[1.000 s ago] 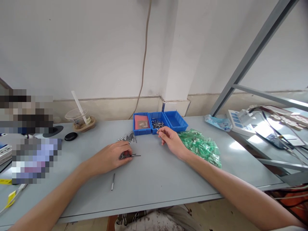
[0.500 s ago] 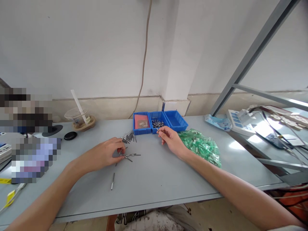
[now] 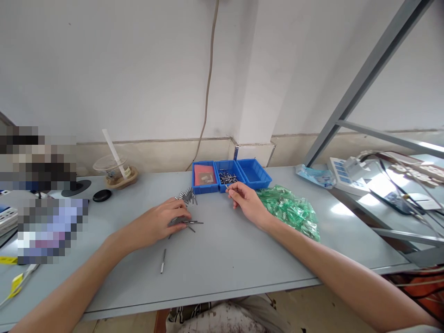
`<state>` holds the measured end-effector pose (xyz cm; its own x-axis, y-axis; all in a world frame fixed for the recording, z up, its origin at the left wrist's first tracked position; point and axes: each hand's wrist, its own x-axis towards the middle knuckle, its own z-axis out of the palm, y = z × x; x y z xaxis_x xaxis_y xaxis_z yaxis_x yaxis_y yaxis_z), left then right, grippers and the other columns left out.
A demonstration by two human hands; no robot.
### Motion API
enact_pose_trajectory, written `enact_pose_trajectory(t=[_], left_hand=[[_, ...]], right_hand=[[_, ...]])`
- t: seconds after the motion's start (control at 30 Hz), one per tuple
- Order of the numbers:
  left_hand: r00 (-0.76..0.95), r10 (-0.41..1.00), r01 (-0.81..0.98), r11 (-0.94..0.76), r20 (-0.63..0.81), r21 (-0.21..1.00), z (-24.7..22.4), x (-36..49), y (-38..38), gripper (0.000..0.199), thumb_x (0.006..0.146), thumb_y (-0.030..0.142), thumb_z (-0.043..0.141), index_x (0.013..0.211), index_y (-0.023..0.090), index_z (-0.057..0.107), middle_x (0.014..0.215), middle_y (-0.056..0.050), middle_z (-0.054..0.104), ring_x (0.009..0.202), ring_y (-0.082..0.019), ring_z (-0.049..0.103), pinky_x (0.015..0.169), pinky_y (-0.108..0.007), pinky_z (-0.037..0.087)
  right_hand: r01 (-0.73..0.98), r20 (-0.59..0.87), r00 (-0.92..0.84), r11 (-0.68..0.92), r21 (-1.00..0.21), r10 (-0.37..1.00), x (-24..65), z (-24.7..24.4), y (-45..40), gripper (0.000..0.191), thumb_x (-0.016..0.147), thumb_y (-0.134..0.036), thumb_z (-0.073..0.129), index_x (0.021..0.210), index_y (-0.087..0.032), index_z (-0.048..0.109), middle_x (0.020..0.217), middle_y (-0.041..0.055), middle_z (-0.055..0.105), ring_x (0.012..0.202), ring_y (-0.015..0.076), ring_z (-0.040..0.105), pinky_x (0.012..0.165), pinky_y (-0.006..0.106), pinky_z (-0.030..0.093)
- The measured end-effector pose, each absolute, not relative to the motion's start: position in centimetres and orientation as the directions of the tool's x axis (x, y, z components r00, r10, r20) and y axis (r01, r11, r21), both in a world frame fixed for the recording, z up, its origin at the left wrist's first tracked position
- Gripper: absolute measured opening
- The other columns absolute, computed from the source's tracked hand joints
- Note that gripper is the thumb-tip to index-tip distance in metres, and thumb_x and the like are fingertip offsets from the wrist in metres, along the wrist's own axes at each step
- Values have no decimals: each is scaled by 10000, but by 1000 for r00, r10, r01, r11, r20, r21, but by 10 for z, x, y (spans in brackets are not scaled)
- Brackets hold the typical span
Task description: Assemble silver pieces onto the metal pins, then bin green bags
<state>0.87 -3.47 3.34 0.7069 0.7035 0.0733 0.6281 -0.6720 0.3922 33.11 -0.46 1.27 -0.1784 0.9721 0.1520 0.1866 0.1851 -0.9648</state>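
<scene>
Over a few loose metal pins (image 3: 191,225) on the grey table, my left hand (image 3: 166,221) has its fingers curled round; what they grip is too small to make out. Just behind it lies a pile of metal pins (image 3: 188,196). One more pin (image 3: 163,261) rests alone nearer the front edge. My right hand (image 3: 244,200) pinches a small metal pin (image 3: 227,187) in front of the middle blue bin (image 3: 225,188), which holds many pins. A left blue bin (image 3: 205,188) has a red sheet and a small bag in it; the right blue bin (image 3: 255,172) looks empty.
A green plastic bag (image 3: 291,210) lies beside my right forearm. At the back left are a cup with a straw (image 3: 113,164) and a black round object (image 3: 101,195). A blue packet (image 3: 315,176) and a power strip (image 3: 347,178) sit at the right, near a metal frame.
My left hand has shifted slightly right over the loose pins, and its fingers have closed in. A pin beneath it has turned a little. My right hand has stayed in place.
</scene>
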Motion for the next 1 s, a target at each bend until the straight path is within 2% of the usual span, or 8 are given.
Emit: enact_pose_trajectory(t=[0.27,0.43,0.67,1.0], left_hand=[[750,648,555,-728,136,403,26,17,-34,309,1099,354,487,1362,337,648,1292,-64,650,1195,-238,581,1011,-369,491],[774,617,540,-761,144,359,28,21,-35,308,1112,349,463,1278,363,721,1219,-37,687,1121,-218,605,963,-345,492],[743,649,591,-751,165,293,25,12,-24,303,1110,368,464,1190,297,748,1174,-50,720,1082,-222,606,945,-356,486],[665,738,684,-663,114,305,36,-10,-20,253,1059,433,542,1062,281,745,1035,-40,725,1009,-232,611,852,-334,488]], right_hand=[[188,148,-186,183,-965,971,331,15,-6,273,940,-491,617,981,-221,631,892,2,624,630,121,545,614,276,498],[186,145,-189,180,-966,971,331,14,-6,270,941,-485,616,984,-218,629,895,5,625,625,119,542,613,276,498],[192,148,-196,186,-964,969,331,12,-5,280,945,-491,614,985,-215,628,899,2,618,625,118,540,613,277,493],[195,152,-189,189,-963,970,332,12,-4,296,944,-514,613,976,-220,631,902,5,630,622,119,543,611,274,490]])
